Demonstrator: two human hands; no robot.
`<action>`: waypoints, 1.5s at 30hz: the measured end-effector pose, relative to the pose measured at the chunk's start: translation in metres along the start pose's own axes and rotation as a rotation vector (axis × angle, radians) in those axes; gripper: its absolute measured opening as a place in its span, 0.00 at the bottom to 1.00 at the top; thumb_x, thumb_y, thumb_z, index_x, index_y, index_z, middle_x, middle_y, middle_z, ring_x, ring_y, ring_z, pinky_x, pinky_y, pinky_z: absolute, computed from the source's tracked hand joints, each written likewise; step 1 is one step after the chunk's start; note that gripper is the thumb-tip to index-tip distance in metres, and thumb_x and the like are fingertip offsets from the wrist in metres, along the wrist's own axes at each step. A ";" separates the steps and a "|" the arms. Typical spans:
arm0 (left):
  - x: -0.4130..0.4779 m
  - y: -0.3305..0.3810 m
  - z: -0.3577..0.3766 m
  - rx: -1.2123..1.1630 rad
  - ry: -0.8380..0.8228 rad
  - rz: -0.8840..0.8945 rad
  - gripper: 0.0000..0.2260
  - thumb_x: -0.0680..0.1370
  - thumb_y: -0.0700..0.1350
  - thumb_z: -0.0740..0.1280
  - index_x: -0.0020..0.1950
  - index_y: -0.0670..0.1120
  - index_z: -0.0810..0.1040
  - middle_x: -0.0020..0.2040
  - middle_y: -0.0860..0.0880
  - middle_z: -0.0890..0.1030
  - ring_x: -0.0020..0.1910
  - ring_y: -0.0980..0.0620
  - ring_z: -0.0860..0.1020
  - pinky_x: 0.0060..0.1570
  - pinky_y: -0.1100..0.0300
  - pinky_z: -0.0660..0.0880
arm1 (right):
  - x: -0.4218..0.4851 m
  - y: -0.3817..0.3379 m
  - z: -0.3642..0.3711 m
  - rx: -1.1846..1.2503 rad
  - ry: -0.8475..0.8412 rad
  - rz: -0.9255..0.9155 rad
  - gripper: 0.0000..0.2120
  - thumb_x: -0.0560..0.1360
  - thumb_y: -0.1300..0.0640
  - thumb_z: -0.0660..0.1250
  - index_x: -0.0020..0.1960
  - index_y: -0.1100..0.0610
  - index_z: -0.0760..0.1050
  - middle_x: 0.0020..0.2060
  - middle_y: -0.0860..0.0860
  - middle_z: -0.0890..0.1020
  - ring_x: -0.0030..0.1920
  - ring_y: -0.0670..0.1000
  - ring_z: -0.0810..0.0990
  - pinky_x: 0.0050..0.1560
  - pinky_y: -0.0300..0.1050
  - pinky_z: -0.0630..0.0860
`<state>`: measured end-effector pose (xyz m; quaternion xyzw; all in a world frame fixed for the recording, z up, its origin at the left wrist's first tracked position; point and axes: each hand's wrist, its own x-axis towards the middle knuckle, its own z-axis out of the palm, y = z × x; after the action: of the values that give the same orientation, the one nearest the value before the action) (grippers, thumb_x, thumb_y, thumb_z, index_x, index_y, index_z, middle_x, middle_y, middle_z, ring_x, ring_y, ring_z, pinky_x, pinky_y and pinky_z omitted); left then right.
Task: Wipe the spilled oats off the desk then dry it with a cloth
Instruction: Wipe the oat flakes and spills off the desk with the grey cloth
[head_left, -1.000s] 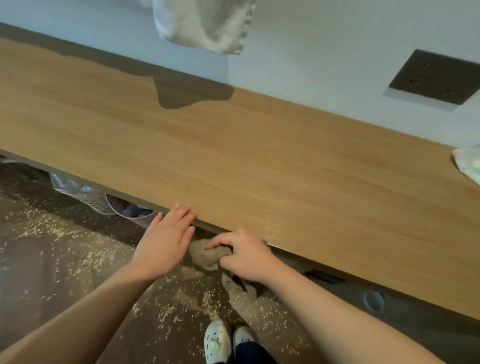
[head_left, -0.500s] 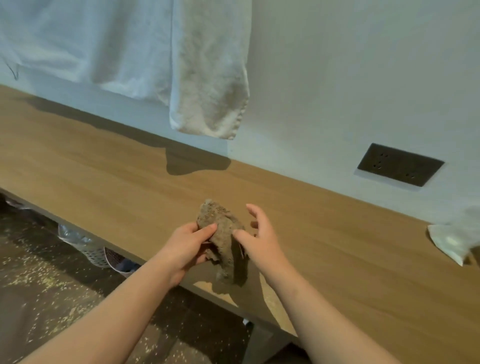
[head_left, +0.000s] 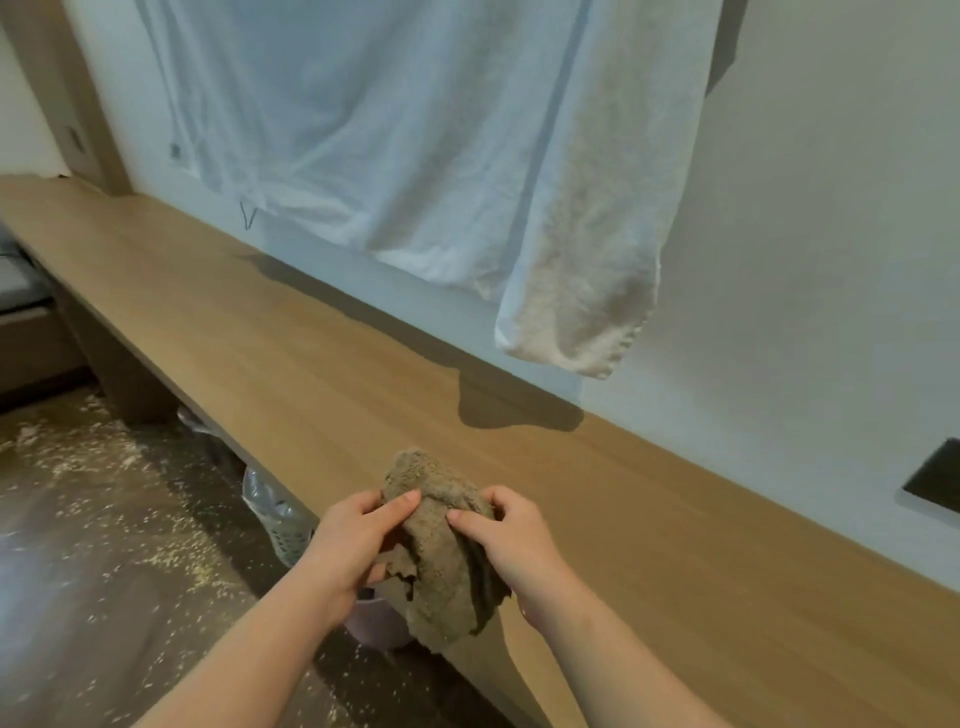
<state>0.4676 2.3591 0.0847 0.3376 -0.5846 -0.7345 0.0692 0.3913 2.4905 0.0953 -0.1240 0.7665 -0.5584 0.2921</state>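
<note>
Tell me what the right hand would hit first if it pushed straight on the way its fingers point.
The brown cloth: the right hand grips it, fingers aimed left into it. Beyond that it would likely meet the left hand gripping the other side, though depth there is unclear.

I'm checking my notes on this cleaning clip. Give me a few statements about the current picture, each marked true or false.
1. The left hand and the right hand both grip the cloth. True.
2. The cloth lies spread flat. False: it is bunched up and held at the front edge of the desk.
3. Oats litter the floor. True.
4. The towel lies on the desk. False: it hangs by the wall above the desk.
</note>
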 end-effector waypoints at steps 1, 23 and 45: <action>0.008 0.006 -0.015 -0.014 0.019 0.002 0.10 0.76 0.45 0.68 0.54 0.41 0.79 0.42 0.44 0.85 0.41 0.47 0.84 0.42 0.51 0.81 | 0.011 -0.008 0.015 0.007 -0.016 -0.002 0.07 0.73 0.54 0.69 0.47 0.56 0.76 0.43 0.50 0.81 0.44 0.47 0.79 0.44 0.41 0.76; 0.277 0.201 -0.479 -0.106 0.239 0.076 0.09 0.77 0.42 0.67 0.56 0.42 0.76 0.33 0.48 0.82 0.29 0.52 0.80 0.31 0.56 0.77 | 0.356 -0.233 0.465 0.000 -0.321 -0.070 0.04 0.73 0.56 0.68 0.41 0.54 0.74 0.39 0.50 0.79 0.39 0.46 0.77 0.32 0.34 0.71; 0.657 0.379 -0.954 -0.212 0.496 0.000 0.08 0.75 0.41 0.70 0.53 0.42 0.77 0.51 0.42 0.81 0.49 0.46 0.79 0.39 0.54 0.76 | 0.771 -0.427 0.936 -0.085 -0.478 -0.038 0.06 0.74 0.53 0.67 0.49 0.55 0.77 0.45 0.50 0.80 0.47 0.48 0.78 0.47 0.42 0.76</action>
<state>0.4063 1.1416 0.0706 0.4982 -0.4697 -0.6864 0.2450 0.2657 1.2118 0.0608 -0.2792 0.6959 -0.4859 0.4491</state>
